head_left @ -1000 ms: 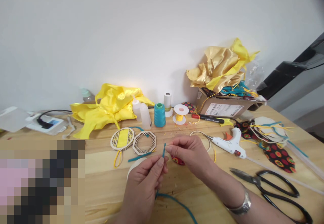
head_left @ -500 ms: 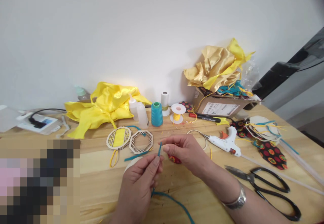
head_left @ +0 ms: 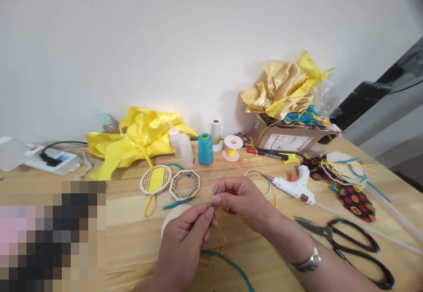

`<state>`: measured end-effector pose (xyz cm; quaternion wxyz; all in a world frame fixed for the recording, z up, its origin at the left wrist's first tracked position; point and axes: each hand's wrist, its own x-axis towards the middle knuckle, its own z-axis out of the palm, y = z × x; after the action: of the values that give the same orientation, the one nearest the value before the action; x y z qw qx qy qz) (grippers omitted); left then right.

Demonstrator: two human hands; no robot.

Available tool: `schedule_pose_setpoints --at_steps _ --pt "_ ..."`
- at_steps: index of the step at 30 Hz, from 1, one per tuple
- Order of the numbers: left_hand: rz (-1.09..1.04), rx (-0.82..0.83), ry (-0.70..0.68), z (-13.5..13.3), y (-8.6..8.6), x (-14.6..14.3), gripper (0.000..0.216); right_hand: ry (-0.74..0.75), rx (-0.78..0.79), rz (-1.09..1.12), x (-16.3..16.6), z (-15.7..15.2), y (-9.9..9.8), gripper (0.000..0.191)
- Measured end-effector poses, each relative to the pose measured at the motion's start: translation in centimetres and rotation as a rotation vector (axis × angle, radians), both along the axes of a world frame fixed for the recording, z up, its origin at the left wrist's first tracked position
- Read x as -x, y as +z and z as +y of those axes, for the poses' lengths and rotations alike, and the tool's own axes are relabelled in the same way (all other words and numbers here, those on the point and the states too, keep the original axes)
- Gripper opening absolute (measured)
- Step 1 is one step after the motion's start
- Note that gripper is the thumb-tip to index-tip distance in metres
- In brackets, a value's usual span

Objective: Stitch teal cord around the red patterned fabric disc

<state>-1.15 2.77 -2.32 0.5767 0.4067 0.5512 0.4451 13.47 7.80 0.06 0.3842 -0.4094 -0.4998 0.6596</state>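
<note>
My left hand (head_left: 187, 243) pinches a thin teal cord (head_left: 228, 263) between thumb and forefinger; its short end sticks up by my fingertips. My right hand (head_left: 243, 199) meets it from the right and grips the same cord's tip. The rest of the cord trails down over the wooden table (head_left: 139, 243) toward me. A pale round disc (head_left: 172, 219) lies partly hidden under my left hand, and a small red patterned piece is mostly covered by my right hand.
Two wooden lattice frames (head_left: 170, 182), a teal thread cone (head_left: 205, 149), glue bottles (head_left: 181, 146) and yellow satin (head_left: 139, 140) lie behind. A glue gun (head_left: 294, 186), black scissors (head_left: 350, 243), patterned fabric pieces (head_left: 358, 199) and a cardboard box (head_left: 291, 140) are at right.
My hands have drawn closer together and slightly lower; the upright cord end is shorter now, with my right fingers closed over its tip.
</note>
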Motion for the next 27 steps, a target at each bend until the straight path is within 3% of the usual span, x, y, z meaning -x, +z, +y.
schedule_pose_setpoints --at_steps 7,11,13,16,17,19,21,23,27 --pt "0.247 -0.181 -0.051 0.2 1.0 -0.1 0.014 0.054 0.102 0.270 -1.1 0.0 1.5 0.029" --pt "0.305 -0.270 -0.048 0.5 0.9 -0.1 0.017 -0.087 0.011 0.404 -2.2 -0.2 3.7 0.025" --pt "0.343 -0.334 0.067 0.5 0.9 0.1 0.011 -0.154 -0.053 0.422 -2.7 -0.5 4.9 0.022" --pt "0.335 -0.468 0.335 0.3 1.3 0.6 0.025 -0.210 -0.133 0.353 -2.8 -0.9 6.0 0.019" --pt "0.293 -0.485 0.363 0.1 1.4 0.7 0.023 -0.223 -0.156 0.320 -2.7 -1.0 6.1 0.018" --pt "0.135 -0.381 0.207 -0.2 1.7 0.9 0.012 -0.232 -0.199 0.260 -2.4 -1.2 6.0 0.017" --pt "-0.094 -0.104 -0.138 -0.6 1.8 0.6 0.035 -0.224 -0.241 0.198 -2.0 -1.6 5.6 0.016" --pt "-0.351 0.149 -0.373 -0.7 1.8 0.1 0.039 -0.183 -0.250 0.117 -1.6 -2.4 5.2 0.014" --pt "-0.693 0.287 -0.421 -0.6 1.8 -0.7 0.027 0.055 -0.222 -0.080 -1.2 -4.9 3.9 0.010"
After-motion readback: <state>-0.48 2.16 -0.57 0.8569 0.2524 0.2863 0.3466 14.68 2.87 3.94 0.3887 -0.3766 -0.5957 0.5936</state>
